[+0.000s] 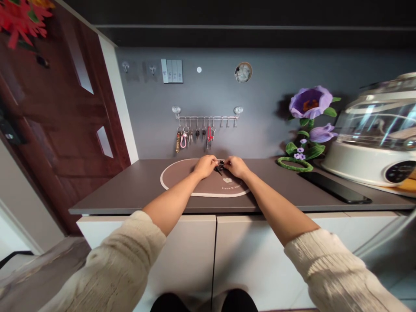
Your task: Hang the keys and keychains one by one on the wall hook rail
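Note:
A small bunch of dark keys (219,169) is between my two hands, just above or on the brown oval mat (182,180) with a pale rim. My left hand (206,167) pinches its left side with fingers pressed together. From the right, my right hand (236,166) is closed on the other side of the bunch. The fingertips partly cover the keys, so single keys are hard to make out. Behind my hands, a clear hook rail (208,117) on the grey wall carries several hanging keys and keyrings, among them a pink loop (183,140) and a red strap (209,133).
A black phone (334,187) lies on the counter (130,190) at the right. Behind it stand a purple knitted flower (310,102) and a white appliance (360,162) with a clear cover. A dark red door (65,130) is on the left; white cabinets (182,251) are below.

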A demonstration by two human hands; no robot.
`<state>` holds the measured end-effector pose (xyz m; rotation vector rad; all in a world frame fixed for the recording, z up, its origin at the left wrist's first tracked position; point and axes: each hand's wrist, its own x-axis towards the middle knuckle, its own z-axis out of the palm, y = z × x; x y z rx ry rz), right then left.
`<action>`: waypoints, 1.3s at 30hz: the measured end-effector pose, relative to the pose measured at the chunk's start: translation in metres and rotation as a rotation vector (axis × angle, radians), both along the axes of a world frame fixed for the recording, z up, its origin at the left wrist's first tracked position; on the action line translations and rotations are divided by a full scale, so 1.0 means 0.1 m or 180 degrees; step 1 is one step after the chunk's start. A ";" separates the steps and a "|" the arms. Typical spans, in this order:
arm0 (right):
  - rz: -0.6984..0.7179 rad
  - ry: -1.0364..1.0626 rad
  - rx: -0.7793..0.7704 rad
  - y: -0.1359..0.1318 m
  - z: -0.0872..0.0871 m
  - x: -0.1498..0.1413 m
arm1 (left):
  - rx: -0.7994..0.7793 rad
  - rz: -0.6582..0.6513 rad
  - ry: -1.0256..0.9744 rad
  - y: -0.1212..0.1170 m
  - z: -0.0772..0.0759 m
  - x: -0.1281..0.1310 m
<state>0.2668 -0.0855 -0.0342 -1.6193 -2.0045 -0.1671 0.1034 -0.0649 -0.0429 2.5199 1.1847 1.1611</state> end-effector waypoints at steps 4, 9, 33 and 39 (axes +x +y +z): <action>0.0010 -0.0049 -0.0048 0.01 0.01 -0.02 | -0.0047 -0.0031 0.0061 0.03 0.00 0.00; 0.0010 0.0300 -0.0171 -0.04 0.06 -0.04 | 0.0020 -0.0097 0.0151 0.08 -0.03 0.01; 0.1347 0.2098 0.0282 -0.06 0.16 -0.06 | 0.0470 -0.0206 -0.0494 -0.07 0.13 0.05; 0.1469 0.2414 0.0098 -0.05 0.14 -0.09 | 0.0137 -0.0364 -0.0838 -0.04 0.10 0.08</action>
